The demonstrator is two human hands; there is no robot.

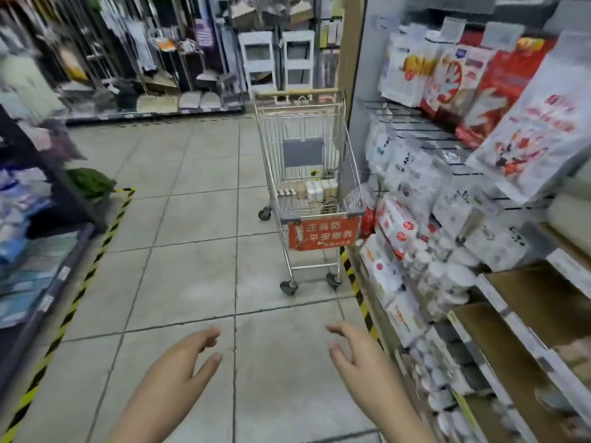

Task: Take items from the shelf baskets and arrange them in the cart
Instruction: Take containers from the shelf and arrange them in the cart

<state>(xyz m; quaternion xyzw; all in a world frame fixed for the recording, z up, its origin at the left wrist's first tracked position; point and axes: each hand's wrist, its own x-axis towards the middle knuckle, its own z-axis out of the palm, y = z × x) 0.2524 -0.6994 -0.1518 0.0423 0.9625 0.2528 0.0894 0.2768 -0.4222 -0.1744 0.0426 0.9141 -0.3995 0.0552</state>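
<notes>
While our left hand and right hand hang low over the tiled floor with fingers loosely spread and holding nothing, we see the cart well ahead, parked just beside the right-hand shelf. Its long axis runs away from us: the red sign on its front end faces us, and the wooden handle lies at the far end. Small pale bottles stand upright in rows across the basket's bottom. White packets crowd the shelf next to it.
</notes>
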